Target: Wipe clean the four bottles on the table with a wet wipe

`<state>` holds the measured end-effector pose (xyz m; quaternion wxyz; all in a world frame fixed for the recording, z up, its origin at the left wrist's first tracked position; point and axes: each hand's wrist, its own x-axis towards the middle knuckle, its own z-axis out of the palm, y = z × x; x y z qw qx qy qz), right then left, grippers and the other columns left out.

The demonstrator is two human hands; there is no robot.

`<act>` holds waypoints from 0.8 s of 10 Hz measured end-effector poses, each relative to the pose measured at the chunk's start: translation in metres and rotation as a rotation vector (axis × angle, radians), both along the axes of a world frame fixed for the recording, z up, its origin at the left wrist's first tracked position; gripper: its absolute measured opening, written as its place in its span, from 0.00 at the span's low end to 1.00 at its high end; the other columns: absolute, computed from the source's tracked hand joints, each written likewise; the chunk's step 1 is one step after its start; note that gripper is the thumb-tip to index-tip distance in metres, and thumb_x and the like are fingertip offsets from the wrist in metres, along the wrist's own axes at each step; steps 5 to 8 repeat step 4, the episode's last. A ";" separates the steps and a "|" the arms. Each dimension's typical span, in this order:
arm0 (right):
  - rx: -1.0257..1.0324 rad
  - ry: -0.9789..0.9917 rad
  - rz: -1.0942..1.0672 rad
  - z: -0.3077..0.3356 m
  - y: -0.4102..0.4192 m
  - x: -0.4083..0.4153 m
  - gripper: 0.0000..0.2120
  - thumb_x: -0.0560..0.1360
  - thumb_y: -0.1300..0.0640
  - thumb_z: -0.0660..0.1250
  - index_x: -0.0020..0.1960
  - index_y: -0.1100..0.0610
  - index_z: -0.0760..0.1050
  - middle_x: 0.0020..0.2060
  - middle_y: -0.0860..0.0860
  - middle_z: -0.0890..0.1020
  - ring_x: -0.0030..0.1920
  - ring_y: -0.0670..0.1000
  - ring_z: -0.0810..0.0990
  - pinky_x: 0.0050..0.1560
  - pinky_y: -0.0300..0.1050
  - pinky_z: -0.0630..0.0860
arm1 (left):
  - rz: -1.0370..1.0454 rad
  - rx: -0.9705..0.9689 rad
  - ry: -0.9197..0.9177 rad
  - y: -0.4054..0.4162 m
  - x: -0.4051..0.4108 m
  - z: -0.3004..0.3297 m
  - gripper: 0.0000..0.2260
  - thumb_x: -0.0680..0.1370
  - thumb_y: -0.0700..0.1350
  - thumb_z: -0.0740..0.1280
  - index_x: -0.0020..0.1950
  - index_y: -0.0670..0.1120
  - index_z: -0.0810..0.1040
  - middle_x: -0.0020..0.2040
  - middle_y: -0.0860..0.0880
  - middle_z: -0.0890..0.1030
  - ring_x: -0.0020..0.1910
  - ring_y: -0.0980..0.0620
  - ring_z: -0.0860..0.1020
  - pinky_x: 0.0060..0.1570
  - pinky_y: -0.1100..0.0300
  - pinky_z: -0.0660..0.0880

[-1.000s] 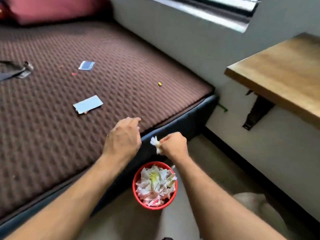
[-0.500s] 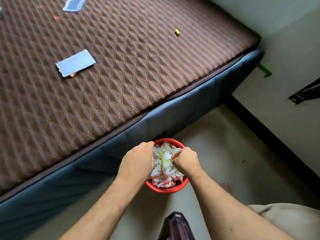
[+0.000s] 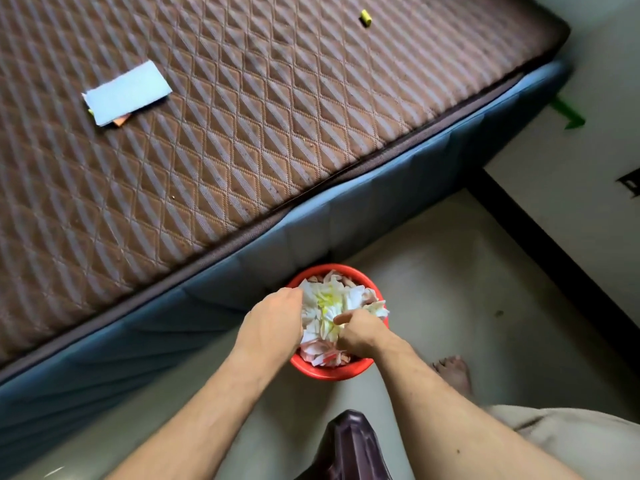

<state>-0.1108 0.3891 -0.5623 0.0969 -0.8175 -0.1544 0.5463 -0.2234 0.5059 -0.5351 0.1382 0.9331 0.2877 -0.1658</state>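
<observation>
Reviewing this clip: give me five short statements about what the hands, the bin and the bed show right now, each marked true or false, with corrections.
1. Both hands are over the red bin. True: the left hand and right hand are at its mouth.
2. The bin is empty. False: it is packed with crumpled white wipes.
3. The bin stands on the bed. False: it stands on the floor, beside the blue bed base.
4. A light blue card lies on the brown quilted mattress. True.
5. Four bottles are visible. False: no bottle is in view.
</observation>
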 end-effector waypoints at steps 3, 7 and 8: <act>0.117 -0.207 0.133 0.056 -0.004 0.016 0.21 0.79 0.55 0.63 0.71 0.57 0.71 0.67 0.54 0.76 0.66 0.55 0.75 0.64 0.45 0.71 | -0.055 0.045 -0.084 -0.007 0.015 0.032 0.15 0.84 0.45 0.56 0.69 0.49 0.71 0.65 0.52 0.75 0.67 0.52 0.72 0.61 0.55 0.73; 0.238 -0.301 0.140 0.090 -0.004 0.021 0.24 0.80 0.49 0.63 0.73 0.58 0.68 0.71 0.56 0.71 0.70 0.55 0.71 0.67 0.46 0.68 | -0.051 0.059 -0.108 -0.008 0.019 0.063 0.14 0.84 0.47 0.57 0.69 0.48 0.72 0.66 0.50 0.76 0.67 0.51 0.73 0.63 0.54 0.73; 0.238 -0.301 0.140 0.090 -0.004 0.021 0.24 0.80 0.49 0.63 0.73 0.58 0.68 0.71 0.56 0.71 0.70 0.55 0.71 0.67 0.46 0.68 | -0.051 0.059 -0.108 -0.008 0.019 0.063 0.14 0.84 0.47 0.57 0.69 0.48 0.72 0.66 0.50 0.76 0.67 0.51 0.73 0.63 0.54 0.73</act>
